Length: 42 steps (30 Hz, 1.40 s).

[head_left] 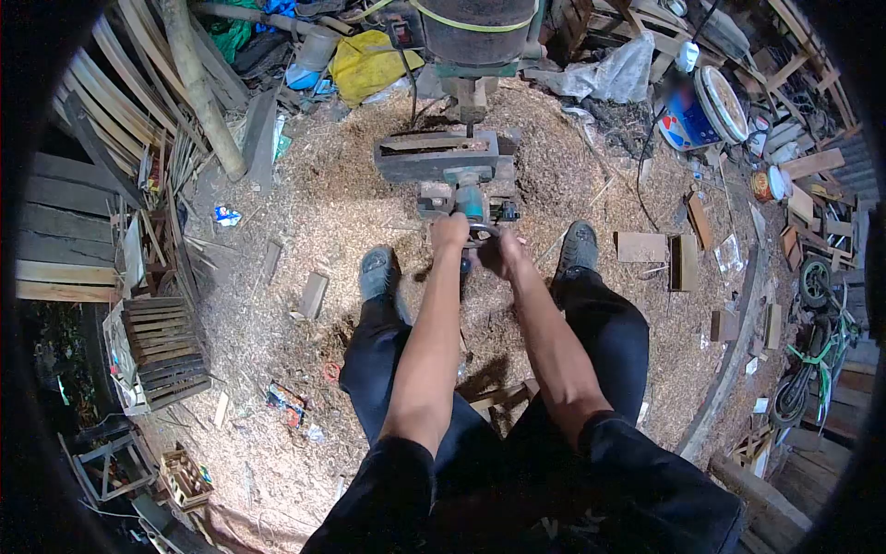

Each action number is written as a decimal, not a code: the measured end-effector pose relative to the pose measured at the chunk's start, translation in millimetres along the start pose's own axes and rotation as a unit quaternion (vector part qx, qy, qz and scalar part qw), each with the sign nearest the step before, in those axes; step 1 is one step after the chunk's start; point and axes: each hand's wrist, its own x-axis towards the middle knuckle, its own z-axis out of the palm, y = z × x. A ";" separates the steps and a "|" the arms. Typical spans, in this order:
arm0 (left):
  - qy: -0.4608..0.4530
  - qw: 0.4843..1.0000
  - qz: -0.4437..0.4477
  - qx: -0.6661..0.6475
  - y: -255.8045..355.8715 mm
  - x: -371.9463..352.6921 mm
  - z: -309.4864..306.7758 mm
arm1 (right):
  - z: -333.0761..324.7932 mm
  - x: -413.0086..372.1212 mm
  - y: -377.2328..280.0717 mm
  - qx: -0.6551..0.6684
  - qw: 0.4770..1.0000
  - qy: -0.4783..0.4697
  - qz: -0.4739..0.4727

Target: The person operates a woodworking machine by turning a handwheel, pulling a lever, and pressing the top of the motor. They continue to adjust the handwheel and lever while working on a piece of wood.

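Reaching forward and low between the knees with both hands close together, near the middle of the far edge of the floor (277,346). With the left hand (450,231) closed on the left side of the dark handwheel (484,227), and with the right hand (512,249) at its right side, too blurred to tell how firmly the fingers close. Probably placed at opposite sides for balanced control of the round rim. Just beyond, in line with the teal fitting (469,199), a heavy grey clamp (415,168), long and blocky, with a pale strip of wood (434,144) lying in its slot, apparently there for support beneath the machine head (475,35). Shoes (378,272) planted wide on either side, seemingly for stability and clear room for the forearms. Underfoot, loose, curly, pale brown shavings. Towards the right edge, blunt rectangular wood blocks (640,246); towards the left edge, a slatted crate (166,337) and, farther off, long curved wooden strips (129,74). Near the far edge, a crumpled yellow sack (369,65), soft against rough timber and hard, dull metal.
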 end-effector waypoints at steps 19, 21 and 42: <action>0.136 0.986 -0.016 -0.090 47.2 -41.4 -15.7 | 0.6 46.3 41.6 0.195 0.976 0.002 -0.095; 0.197 0.953 0.079 -0.217 24.4 -32.5 4.6 | -17.1 89.8 71.1 0.233 0.964 -0.041 -0.119; 0.125 0.957 0.065 -0.254 -1.2 -10.0 -0.3 | 24.0 48.3 43.2 0.300 0.925 0.110 -0.204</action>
